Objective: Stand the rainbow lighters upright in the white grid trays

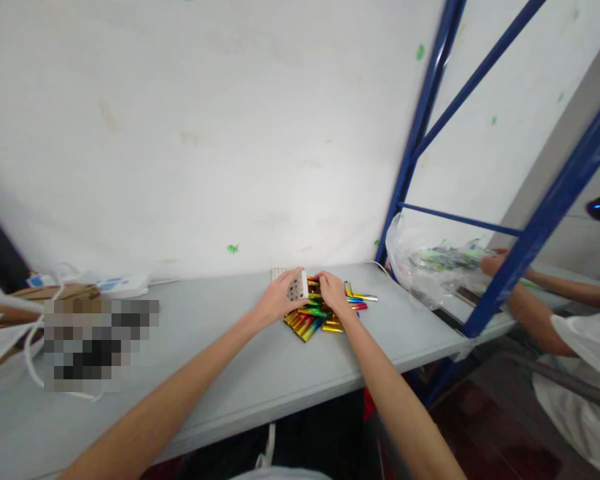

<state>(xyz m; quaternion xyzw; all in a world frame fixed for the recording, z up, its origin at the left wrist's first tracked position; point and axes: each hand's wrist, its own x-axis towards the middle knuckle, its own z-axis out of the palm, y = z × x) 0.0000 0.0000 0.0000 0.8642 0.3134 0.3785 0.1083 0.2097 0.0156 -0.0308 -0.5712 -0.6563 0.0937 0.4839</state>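
My left hand [277, 297] is closed around a small white block [297, 288] dotted with dark round holes, its holed face turned towards me. Just to the right, my right hand [332, 292] reaches over a heap of shiny metallic tubes [304, 327] in gold, red, green and blue. Its fingers are curled together, and a gold-red tube end shows beside the fingertips. Whatever lies inside those fingers is hidden. Several tubes lie loose under and around both hands. Behind my left hand, a pale gridded tray [280, 273] shows partly.
A blue metal frame [407, 160] stands at the right. Past it are a clear plastic bag [405, 260] and a co-worker's arms [535, 307] over another heap. Cardboard and white cables [35, 327] crowd the left end of the grey table [205, 393], near a pixelated patch.
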